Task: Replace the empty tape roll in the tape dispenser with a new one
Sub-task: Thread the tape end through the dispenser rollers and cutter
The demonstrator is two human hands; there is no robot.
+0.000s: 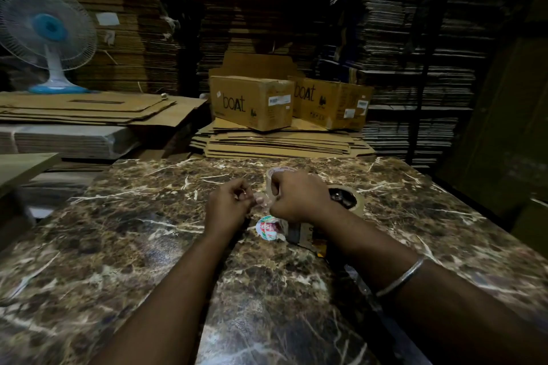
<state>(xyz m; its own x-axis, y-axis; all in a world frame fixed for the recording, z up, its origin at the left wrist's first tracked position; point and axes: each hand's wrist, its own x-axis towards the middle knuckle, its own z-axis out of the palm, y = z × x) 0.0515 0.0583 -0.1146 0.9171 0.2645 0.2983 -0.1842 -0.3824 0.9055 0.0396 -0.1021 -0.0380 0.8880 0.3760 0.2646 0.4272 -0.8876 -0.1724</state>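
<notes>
I saw R hand (299, 201) gripping the new tape roll (277, 179) mid-frame above the table (118, 231), L hand (228, 206) fingertips pinching its loose end; risk imo: tape folds & sticks to itself if pulled skewed.

Two boxes (252, 102) on flattened cardboard (284, 142) behind the table (118, 216), fan (47, 29) far left

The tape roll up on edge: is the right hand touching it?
Touching. The head view shows the right hand with fingers curled through the tape roll, holding it above the table.
</notes>
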